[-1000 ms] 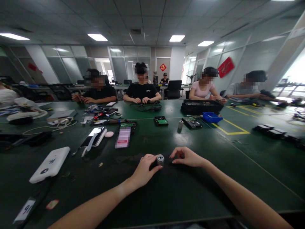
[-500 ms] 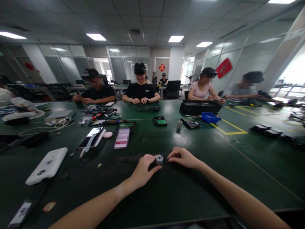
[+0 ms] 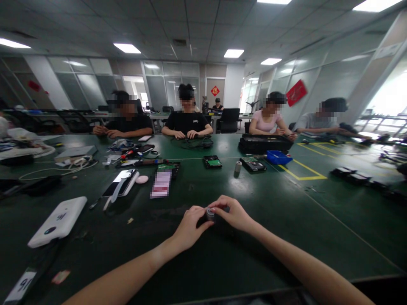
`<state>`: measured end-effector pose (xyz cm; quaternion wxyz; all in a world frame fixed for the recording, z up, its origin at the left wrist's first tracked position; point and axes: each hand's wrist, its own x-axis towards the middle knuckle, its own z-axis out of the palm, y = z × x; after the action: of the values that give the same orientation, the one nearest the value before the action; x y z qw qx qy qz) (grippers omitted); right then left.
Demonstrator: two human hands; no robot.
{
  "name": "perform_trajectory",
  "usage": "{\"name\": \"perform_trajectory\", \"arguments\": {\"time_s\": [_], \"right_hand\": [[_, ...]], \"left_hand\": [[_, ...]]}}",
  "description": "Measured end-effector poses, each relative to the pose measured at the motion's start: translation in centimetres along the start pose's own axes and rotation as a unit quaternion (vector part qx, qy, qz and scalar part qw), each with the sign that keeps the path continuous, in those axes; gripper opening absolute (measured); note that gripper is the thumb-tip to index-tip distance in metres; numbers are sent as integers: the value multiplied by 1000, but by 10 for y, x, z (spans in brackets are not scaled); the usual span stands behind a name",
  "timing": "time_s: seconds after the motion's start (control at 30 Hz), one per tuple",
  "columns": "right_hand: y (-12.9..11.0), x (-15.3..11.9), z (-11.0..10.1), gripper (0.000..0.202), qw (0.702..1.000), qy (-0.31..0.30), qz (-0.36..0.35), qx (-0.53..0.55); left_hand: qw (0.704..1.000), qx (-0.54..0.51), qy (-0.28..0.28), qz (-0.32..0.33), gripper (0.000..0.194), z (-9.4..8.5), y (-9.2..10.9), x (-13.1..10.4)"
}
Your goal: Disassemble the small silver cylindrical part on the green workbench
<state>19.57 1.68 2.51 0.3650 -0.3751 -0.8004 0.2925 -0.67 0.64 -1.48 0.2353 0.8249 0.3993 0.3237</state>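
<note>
Metal cylinder (image 3: 210,215) upright between my hands: left hand (image 3: 188,225) pinches its sides, right hand (image 3: 232,213) at its top, can't tell if pinching anything.

metal cylinder (image 3: 210,216): top partly hidden by right hand (image 3: 233,214) | phone (image 3: 160,184): screen pixelated | black cable (image 3: 203,144), table (image 3: 273,262) far edge: ends unclear

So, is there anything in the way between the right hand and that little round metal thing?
No, nothing visible. The right hand is right at the top of the small metal cylinder, and the left hand holds its other side.
</note>
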Motion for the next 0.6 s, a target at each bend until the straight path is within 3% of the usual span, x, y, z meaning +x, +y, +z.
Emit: {"name": "perform_trajectory", "arguments": {"time_s": [0.33,0.6], "right_hand": [[6,-1,4,17,1000,16,-6,-19],[15,-1,19,20,995,92,22,-42]], "left_hand": [[1000,5,1,-2,27,0,1,0],[1000,6,11,-2,27,3,-2,0]]}}
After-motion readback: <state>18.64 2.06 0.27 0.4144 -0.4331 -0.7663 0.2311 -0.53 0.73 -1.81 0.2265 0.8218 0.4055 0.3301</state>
